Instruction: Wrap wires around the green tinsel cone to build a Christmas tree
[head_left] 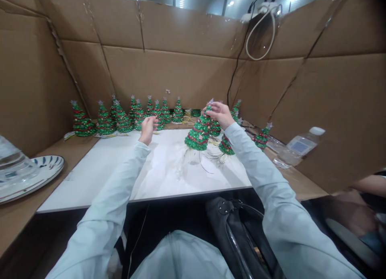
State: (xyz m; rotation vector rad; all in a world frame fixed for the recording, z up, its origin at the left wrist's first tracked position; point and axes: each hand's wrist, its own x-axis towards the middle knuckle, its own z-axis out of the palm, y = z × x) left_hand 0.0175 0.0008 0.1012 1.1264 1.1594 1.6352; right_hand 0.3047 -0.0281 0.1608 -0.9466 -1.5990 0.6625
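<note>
My right hand (221,114) pinches a small beaded Christmas tree (198,132) just below its star top. The tree is green with red bands and tilts a little, its base a little above the white board (114,158). Thin dark wires hang below and beside it. My left hand (148,129) is held over the board's back part, its fingers loosely bent and apart, with no object visible in them. Behind it stands a group of similar beaded trees (123,120). More trees are close to my right hand and forearm, one (226,145) partly hidden by the sleeve.
Cardboard walls (181,70) enclose the work place. On the left is a patterned plate (50,168) with a clear plastic item on it. A clear bottle (298,147) stands tilted at the right wall. A black bag (235,234) lies at my lap. Another person's arm shows far right.
</note>
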